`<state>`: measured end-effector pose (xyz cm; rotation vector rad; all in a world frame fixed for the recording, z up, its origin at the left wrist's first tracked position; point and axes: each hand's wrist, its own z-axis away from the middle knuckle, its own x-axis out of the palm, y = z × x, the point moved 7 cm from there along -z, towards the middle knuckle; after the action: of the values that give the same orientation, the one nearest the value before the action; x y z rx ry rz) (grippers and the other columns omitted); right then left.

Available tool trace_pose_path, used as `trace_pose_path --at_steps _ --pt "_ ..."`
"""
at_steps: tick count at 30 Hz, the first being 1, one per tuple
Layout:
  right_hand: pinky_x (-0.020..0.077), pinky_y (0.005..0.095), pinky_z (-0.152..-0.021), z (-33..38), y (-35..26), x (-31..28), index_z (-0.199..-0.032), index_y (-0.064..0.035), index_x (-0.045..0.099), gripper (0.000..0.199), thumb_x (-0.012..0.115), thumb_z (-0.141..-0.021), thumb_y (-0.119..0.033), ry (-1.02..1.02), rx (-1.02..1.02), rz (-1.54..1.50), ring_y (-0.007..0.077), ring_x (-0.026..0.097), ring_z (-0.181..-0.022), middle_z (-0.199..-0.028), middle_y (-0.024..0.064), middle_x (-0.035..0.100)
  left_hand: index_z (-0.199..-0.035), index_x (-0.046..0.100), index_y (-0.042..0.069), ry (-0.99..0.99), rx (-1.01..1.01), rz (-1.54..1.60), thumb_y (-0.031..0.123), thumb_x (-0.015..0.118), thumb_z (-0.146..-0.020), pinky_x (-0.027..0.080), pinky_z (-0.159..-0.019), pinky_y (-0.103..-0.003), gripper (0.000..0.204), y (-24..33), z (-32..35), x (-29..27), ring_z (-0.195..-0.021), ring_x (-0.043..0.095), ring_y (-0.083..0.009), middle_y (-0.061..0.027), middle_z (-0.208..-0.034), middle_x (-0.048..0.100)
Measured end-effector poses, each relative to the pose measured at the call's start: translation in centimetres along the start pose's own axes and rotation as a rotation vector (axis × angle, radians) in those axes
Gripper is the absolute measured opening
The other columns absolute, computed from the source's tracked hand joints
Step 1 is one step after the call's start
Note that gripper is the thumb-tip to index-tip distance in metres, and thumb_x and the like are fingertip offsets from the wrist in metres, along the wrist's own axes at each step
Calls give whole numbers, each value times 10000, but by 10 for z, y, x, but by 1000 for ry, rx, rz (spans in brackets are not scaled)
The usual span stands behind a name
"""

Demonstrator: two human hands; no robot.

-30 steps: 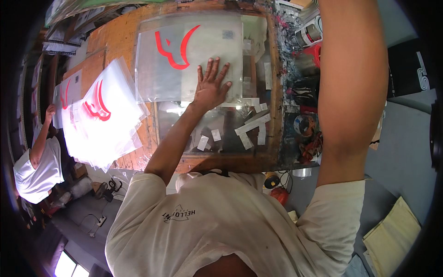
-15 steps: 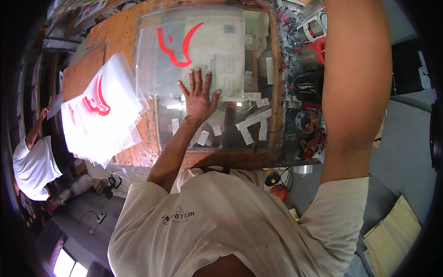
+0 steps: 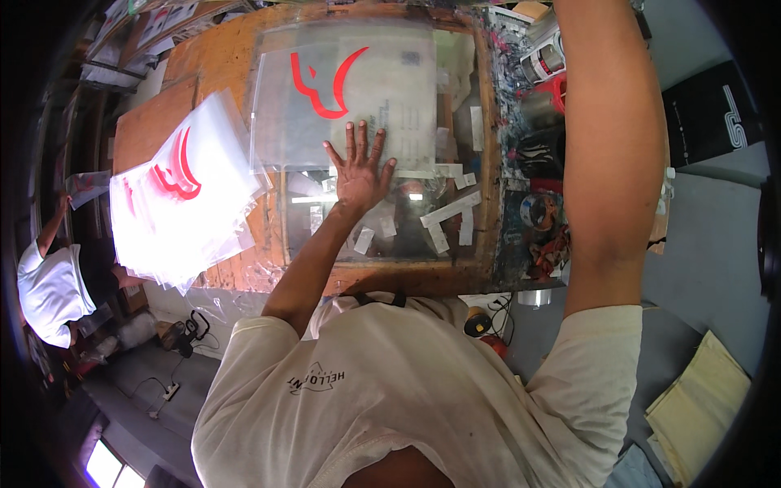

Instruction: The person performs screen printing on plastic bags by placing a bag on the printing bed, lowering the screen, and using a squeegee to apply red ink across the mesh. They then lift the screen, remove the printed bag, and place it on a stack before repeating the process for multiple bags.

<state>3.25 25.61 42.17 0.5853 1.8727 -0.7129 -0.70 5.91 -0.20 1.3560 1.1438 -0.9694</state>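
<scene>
A clear plastic bag [image 3: 382,98] with a red curved mark lies flat on a glass-topped wooden table [image 3: 480,163]. My left hand [image 3: 358,175] rests palm down on the bag's near edge, fingers spread, gripping nothing. My right arm [image 3: 610,138] stretches up the right side of the view, and its hand is past the top edge, out of sight. Under the glass, near my left hand, lie several white paper strips [image 3: 447,213].
A fanned stack of similar clear bags with red marks [image 3: 183,203] lies on the table's left part. Tape rolls and tools [image 3: 541,207] crowd the table's right edge. Another person in a white shirt [image 3: 49,289] stands far left. Yellowish sheets [image 3: 704,403] lie lower right.
My left hand has slid a little toward my body across the bag, staying flat with fingers spread. My right arm stays raised.
</scene>
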Motion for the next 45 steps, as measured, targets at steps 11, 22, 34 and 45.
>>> trace_pose_path --at_steps 11,22,34,45 --pt "475 454 -848 115 -36 69 -954 -21 668 529 613 -871 -541 -60 48 -45 337 664 -862 -910 163 687 -1471 371 43 379 -192 1309 333 566 -973 216 -1159 -521 609 -3 33 -166 -1398 362 -348 -195 -1512 362" --pt "455 476 -918 270 -4 280 -1292 -92 574 533 625 -769 -8 -518 255 -329 333 634 -1040 -1074 138 691 -1419 309 49 -93 -1257 2025 382 531 -957 205 -1109 -667 611 -17 127 -15 -1333 392 -290 -154 -1308 389" --pt "352 567 -987 295 -35 301 -1233 -97 598 497 622 -744 -8 -169 114 -50 294 559 -1185 -1234 108 622 -992 524 107 34 -1314 2028 218 545 -853 329 -1005 -595 179 -21 140 -5 -1132 511 -244 -85 -1094 536" --pt "412 547 -962 91 101 353 -1236 -142 613 552 697 -700 -38 -100 180 74 295 602 -1119 -1150 95 667 -1136 467 82 48 -1348 2017 213 527 -870 382 -983 -579 302 -20 146 -6 -1232 479 -307 -137 -1241 478"
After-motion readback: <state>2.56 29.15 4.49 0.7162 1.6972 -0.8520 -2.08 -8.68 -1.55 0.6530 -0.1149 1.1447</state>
